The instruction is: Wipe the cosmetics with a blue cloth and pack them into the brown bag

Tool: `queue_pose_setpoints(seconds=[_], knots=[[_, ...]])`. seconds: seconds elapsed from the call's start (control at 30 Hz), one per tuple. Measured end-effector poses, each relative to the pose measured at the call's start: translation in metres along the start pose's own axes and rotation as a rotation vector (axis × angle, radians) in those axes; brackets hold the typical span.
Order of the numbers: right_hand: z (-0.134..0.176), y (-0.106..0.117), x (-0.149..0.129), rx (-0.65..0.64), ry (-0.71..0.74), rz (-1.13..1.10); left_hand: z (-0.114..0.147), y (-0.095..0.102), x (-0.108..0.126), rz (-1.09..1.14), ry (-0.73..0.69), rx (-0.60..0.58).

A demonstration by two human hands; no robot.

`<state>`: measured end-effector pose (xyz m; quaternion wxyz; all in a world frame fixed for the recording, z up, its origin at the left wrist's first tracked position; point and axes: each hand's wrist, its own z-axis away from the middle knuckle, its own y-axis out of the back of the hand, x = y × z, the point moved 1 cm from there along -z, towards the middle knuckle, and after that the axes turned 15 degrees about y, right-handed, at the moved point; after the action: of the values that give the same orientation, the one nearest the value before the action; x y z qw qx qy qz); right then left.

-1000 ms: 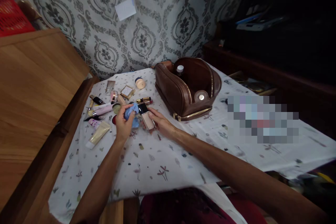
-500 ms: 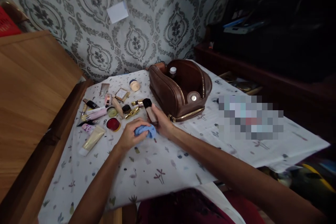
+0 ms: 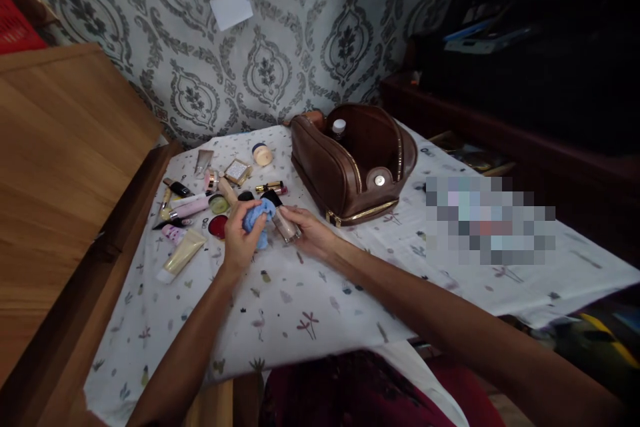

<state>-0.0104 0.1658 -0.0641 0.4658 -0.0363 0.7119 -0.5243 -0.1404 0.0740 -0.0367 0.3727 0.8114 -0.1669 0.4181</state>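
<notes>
My left hand [image 3: 240, 233] grips a crumpled blue cloth [image 3: 257, 219], which lies against the black cap of a small bottle. That foundation bottle [image 3: 287, 227], clear with beige contents, is held tilted in my right hand [image 3: 313, 232]. Beyond my hands stands an unzipped brown toiletry bag [image 3: 325, 170], with a white-capped bottle [image 3: 339, 128] inside it. To the left of my hands lie makeup items: a red round container [image 3: 217, 227], a cream-coloured tube [image 3: 183, 255], a glittery compact [image 3: 237, 172] and gold lipstick tubes [image 3: 270, 187].
A patterned white cloth [image 3: 280, 333] covers the table. A jar [image 3: 261, 154] stands near the wall. Wooden furniture [image 3: 65, 167] rises at the left. A blurred-out item [image 3: 490, 220] lies on the right side. Dark furniture [image 3: 450, 113] borders the table at the back right.
My left hand has brought the blue cloth up to the bottle's cap. The bottle has turned in my right hand, its base now toward the lower right. The view has shifted slightly.
</notes>
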Motion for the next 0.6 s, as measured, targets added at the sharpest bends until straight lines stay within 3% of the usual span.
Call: queue_pose_setpoints(seconds=[0.07, 0.2, 0.27, 0.37, 0.5, 0.6], knots=[[-0.002, 0.003, -0.001, 0.025, 0.026, -0.007, 0.003, -0.001, 0.006, -0.026, -0.11, -0.144], [-0.01, 0.012, -0.005, 0.096, 0.065, -0.027, 0.012, -0.007, 0.015, -0.048, -0.239, -0.548], [-0.013, 0.017, -0.006, 0.123, 0.04, -0.034, 0.014, -0.008, 0.017, -0.028, -0.24, -0.626], [-0.014, 0.019, -0.007, 0.13, -0.025, -0.043, 0.011, -0.007, 0.014, 0.046, -0.149, -0.487], [-0.007, 0.015, -0.005, 0.084, -0.071, -0.055, 0.002, -0.002, 0.001, 0.084, 0.051, -0.065], [-0.003, 0.014, 0.001, 0.036, -0.099, -0.054, 0.0, -0.001, -0.003, 0.084, 0.061, -0.018]])
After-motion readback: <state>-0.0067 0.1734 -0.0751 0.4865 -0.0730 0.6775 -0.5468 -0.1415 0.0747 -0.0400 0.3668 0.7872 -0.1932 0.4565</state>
